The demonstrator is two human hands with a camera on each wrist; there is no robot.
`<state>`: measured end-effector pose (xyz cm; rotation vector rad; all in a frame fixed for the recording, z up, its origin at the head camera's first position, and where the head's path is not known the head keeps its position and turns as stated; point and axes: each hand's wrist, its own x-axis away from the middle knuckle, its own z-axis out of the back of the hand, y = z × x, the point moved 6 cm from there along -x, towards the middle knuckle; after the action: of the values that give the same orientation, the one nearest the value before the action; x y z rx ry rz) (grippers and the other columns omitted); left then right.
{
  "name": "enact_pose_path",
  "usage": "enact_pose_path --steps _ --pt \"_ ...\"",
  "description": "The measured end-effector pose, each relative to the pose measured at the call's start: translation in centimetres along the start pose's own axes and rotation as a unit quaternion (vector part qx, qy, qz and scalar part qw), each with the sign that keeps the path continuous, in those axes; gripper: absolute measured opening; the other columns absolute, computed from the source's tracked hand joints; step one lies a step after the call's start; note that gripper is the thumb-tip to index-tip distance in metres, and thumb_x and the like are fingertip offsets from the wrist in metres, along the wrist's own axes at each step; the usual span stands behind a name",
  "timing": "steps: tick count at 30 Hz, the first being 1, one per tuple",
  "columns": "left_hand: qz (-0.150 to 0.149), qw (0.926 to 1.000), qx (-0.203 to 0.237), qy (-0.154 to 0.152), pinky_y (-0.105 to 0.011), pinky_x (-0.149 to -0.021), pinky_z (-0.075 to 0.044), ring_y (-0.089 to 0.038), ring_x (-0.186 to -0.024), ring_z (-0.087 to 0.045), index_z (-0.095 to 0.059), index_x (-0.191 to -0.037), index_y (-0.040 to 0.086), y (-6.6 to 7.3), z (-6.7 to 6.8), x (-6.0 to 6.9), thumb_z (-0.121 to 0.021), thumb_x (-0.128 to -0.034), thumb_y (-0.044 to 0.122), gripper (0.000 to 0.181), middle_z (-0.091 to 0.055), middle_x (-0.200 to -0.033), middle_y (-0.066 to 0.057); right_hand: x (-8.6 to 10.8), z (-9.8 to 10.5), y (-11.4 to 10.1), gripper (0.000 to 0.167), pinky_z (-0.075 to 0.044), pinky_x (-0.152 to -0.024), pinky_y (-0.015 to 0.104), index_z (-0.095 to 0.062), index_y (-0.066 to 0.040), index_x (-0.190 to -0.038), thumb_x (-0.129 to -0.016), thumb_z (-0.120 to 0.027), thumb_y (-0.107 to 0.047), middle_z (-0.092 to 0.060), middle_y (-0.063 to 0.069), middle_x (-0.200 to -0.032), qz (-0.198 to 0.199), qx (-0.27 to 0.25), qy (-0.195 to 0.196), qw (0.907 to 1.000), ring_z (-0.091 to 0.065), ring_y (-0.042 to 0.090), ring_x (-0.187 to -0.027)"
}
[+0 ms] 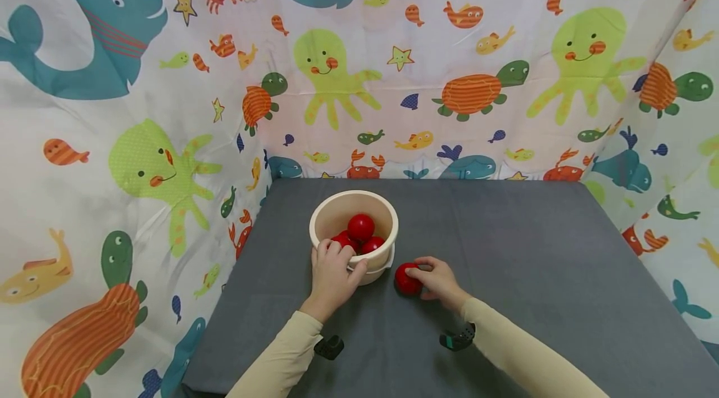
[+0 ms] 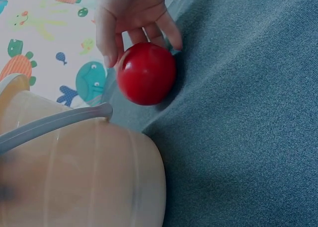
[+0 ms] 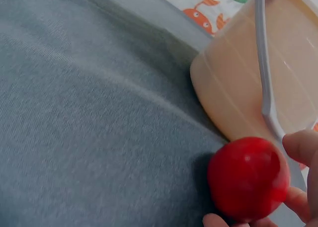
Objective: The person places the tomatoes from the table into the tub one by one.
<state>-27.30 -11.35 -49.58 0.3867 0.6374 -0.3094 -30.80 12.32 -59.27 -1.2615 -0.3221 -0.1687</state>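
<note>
A cream bucket [image 1: 375,265] with a grey handle [image 3: 264,63] stands on the dark table. Several glossy red balls [image 1: 361,227] lie inside it. My left hand [image 1: 332,279] grips the near left part of the bucket's rim, fingers bent over the edge. Just right of the bucket, another red ball [image 1: 407,280] rests on the cloth. My right hand [image 1: 440,284] holds this ball from its right side. In the right wrist view, the thumb [image 3: 300,145] is at the upper right of the ball [image 3: 248,180], and fingertips [image 3: 214,220] show below it.
Grey cloth [image 1: 505,248] covers the table, which extends far to the right. A white curtain [image 1: 359,155] printed with sea animals hangs behind the table and along both sides. Dark bands [image 1: 457,337] with small devices are on both wrists.
</note>
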Motion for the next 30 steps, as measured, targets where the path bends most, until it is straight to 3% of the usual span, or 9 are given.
enact_pose_path --steps 7,15,21,30 --pt "-0.004 1.0 -0.003 0.0 -0.052 -0.091 -0.041 -0.031 -0.103 -0.053 -0.061 -0.078 0.016 0.19 -0.12 -0.07 -0.062 -0.0873 0.039 0.025 -0.062 -0.083 -0.008 -0.38 -0.27 -0.47 0.052 -0.063 -0.066 0.044 -0.06 -0.001 -0.134 -0.089 -0.073 -0.023 -0.066 0.027 -0.127 0.01 0.021 0.024 0.9994 -0.07 0.028 -0.098" --pt "-0.009 0.9999 0.0 0.008 -0.052 -0.091 -0.042 -0.031 -0.103 -0.053 -0.061 -0.079 0.015 0.27 0.03 -0.27 -0.061 -0.0873 0.039 0.025 -0.062 -0.084 -0.009 -0.4 -0.19 -0.39 0.049 -0.063 -0.068 0.046 -0.06 0.0 -0.133 -0.09 -0.072 -0.021 -0.064 0.029 -0.129 0.01 -0.011 0.028 0.9995 -0.069 0.033 -0.101" --pt "-0.007 0.9999 -0.007 0.008 -0.052 -0.092 -0.042 -0.032 -0.103 -0.054 -0.061 -0.078 0.016 -0.02 -0.02 -0.23 -0.062 -0.0867 0.039 0.025 -0.062 -0.083 -0.008 -0.55 0.27 -0.55 0.042 -0.063 -0.068 0.042 -0.062 0.0 -0.13 -0.092 -0.069 -0.016 -0.065 0.027 -0.128 0.012 -0.013 0.04 0.9991 -0.069 0.027 -0.094" --pt "0.0 1.0 -0.003 -0.001 -0.054 -0.093 -0.042 -0.032 -0.103 -0.053 -0.061 -0.078 0.016 -0.19 -0.04 0.06 -0.062 -0.0863 0.038 0.024 -0.063 -0.083 -0.009 -0.8 -0.68 -0.47 0.049 -0.063 -0.065 0.042 -0.061 -0.001 -0.133 -0.09 -0.073 -0.021 -0.065 0.027 -0.13 0.007 0.006 0.023 0.9997 -0.07 0.026 -0.096"
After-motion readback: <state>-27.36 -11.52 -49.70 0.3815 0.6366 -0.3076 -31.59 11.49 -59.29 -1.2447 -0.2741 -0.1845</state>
